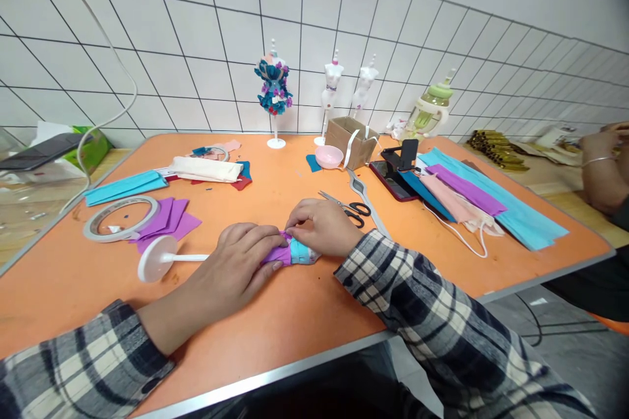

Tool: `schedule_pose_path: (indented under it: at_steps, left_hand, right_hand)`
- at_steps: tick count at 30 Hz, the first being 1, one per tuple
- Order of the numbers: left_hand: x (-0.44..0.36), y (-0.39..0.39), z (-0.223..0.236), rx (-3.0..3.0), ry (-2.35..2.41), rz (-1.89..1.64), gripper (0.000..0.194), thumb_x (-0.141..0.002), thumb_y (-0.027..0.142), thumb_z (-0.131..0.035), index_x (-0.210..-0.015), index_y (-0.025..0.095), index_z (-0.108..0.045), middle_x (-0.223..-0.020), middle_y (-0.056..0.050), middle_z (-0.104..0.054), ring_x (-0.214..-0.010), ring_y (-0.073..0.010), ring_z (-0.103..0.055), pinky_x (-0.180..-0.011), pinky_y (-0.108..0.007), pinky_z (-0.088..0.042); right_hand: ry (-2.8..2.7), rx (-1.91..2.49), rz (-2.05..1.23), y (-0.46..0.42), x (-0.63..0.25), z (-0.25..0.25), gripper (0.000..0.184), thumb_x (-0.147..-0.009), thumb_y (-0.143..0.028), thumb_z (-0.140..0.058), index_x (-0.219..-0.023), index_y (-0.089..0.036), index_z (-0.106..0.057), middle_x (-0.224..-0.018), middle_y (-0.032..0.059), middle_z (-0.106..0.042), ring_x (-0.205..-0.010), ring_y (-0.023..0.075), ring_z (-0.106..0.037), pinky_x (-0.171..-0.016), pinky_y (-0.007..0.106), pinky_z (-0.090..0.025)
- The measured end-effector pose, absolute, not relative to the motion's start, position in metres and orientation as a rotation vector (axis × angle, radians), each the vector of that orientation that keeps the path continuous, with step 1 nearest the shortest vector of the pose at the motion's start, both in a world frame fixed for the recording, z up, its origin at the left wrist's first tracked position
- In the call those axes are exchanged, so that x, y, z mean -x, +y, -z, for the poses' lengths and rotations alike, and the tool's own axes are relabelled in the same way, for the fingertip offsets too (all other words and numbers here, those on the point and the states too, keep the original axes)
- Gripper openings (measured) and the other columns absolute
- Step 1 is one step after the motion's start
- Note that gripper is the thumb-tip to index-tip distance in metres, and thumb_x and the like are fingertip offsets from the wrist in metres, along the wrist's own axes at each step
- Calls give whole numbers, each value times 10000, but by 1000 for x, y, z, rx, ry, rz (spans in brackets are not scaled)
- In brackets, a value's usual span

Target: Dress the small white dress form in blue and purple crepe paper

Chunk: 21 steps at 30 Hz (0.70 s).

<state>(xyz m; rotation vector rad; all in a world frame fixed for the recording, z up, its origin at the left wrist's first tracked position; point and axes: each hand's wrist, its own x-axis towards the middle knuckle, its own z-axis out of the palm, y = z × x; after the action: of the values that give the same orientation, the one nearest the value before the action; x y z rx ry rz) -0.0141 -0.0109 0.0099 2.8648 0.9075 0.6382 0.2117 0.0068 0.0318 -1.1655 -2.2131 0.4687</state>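
Note:
A small mannequin wrapped in purple and light-blue crepe paper lies on its side on the orange table. Its white stand, a rod with a round base, points to the left. My left hand is closed around the mannequin's lower part and holds it down. With fingertips pinched together, my right hand works at the purple and blue paper; whatever may be between those fingers is hidden. Scissors with black handles lie just behind my right hand.
Purple paper squares and a tape roll lie on the left. Behind stand a decorated mannequin, two white ones, a cardboard box and a pink bowl. Coloured crepe strips and a phone lie right. Another person's arm shows.

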Motion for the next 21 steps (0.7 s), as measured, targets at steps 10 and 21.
schedule_pose_path:
  at_steps: [10,21]
  left_hand:
    - [14,-10,-8,-2864,944,-737,275,-973,325,-505,-1202,233,-629,-1090,-90,-636,-978,-264,-562,-854,-422,-414]
    - [15,-8,-8,-2781,924,-730,267,-980,315,-480,-1180,228,-633,-1106,-87,-611,-998,-260,-547,-857,-417,-422]
  right_hand:
    - [-2259,1085,-362,1,-211,-31,94,-875,-154,-664,-834,-163,-749,-914,50,-741,-891,166,-663,-834,270,-482]
    - [-2252,853,-218,1,-214,-21,96,-850,-146,-660,-798,-178,-734,-883,49,-737,-831,169,-673,-790,286,-514]
